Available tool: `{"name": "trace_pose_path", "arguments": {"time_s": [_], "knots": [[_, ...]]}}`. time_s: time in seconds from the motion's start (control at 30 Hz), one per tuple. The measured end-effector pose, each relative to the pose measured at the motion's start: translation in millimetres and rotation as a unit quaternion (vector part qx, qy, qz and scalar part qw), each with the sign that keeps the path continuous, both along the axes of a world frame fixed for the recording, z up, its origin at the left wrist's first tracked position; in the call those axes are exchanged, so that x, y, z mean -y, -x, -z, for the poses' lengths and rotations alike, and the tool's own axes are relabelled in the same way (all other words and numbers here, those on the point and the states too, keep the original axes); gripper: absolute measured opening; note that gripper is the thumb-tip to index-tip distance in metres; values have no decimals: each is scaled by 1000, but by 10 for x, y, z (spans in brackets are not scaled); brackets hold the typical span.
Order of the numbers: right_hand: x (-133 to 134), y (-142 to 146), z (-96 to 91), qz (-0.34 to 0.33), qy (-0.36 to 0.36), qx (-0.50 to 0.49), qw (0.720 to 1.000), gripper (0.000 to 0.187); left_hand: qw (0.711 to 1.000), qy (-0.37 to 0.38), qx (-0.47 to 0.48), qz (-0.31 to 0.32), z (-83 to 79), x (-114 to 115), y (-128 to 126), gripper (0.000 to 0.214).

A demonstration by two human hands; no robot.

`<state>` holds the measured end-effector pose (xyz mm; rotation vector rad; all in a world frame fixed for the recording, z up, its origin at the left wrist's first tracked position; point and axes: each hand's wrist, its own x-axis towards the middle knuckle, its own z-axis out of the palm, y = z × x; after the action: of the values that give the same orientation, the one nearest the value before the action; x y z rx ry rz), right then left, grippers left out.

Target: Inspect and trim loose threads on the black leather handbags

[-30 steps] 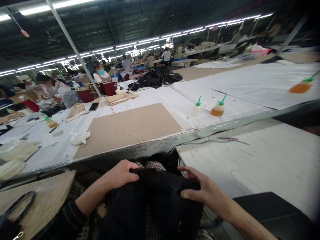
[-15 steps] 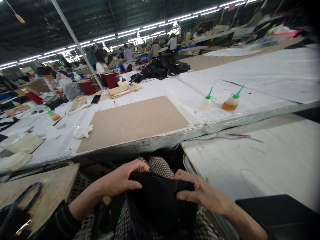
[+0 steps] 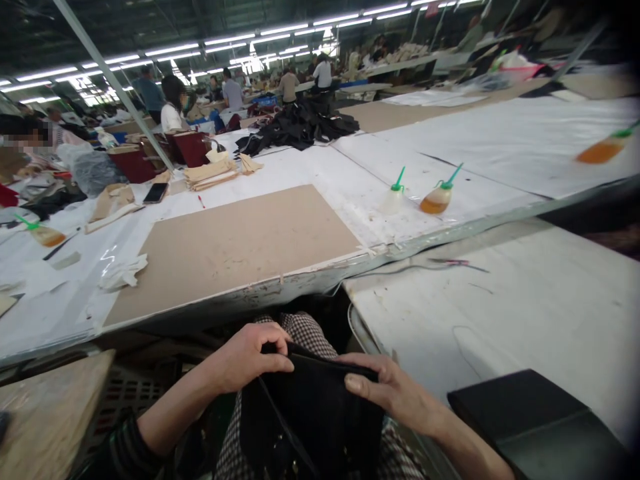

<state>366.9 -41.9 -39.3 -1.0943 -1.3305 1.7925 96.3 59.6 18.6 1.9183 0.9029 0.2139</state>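
A black bag (image 3: 320,407) rests on my lap, over checkered trousers, with its upper edge toward the table. My left hand (image 3: 253,357) pinches the left part of that edge between thumb and fingers. On the right part, my right hand (image 3: 390,390) grips the same edge, thumb on the near face and fingers behind it. A few small shiny spots show low on the bag; what they are I cannot make out. The bag's inside and its bottom are hidden.
Ahead, a long white-covered table (image 3: 240,300) bears a brown board (image 3: 240,247), oil bottles (image 3: 437,197) and a phone (image 3: 155,193). A black flat-sided item (image 3: 525,407) lies on the side table (image 3: 500,320) at right. A wooden board (image 3: 50,407) is at left. People sit farther back.
The view has turned right, so the table's things sit farther left. The bag has tilted, and shiny spots now show on it. Both hands keep hold of its edge.
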Motion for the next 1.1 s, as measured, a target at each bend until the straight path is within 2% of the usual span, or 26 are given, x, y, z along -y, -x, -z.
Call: {"name": "trace_pose_path", "arguments": {"time_s": [0.4,0.57,0.83,0.97,1.1], "knots": [[35,33,-82,20,2,-44,999,41,999,23,30,-24,84,20,-37,21],[37,43,-11,48,14,-23,998,41,998,55,-3,14,38,10,-33,18],[11,62,34,63,11,-37,997,37,998,52,-38,-16,85,-6,-84,19],[35,93,41,89,3,28,996,35,998,46,-36,-22,96,0,-70,18],[86,167,101,141,-70,136,978,37,999,34,-17,-26,101,28,-67,20]]}}
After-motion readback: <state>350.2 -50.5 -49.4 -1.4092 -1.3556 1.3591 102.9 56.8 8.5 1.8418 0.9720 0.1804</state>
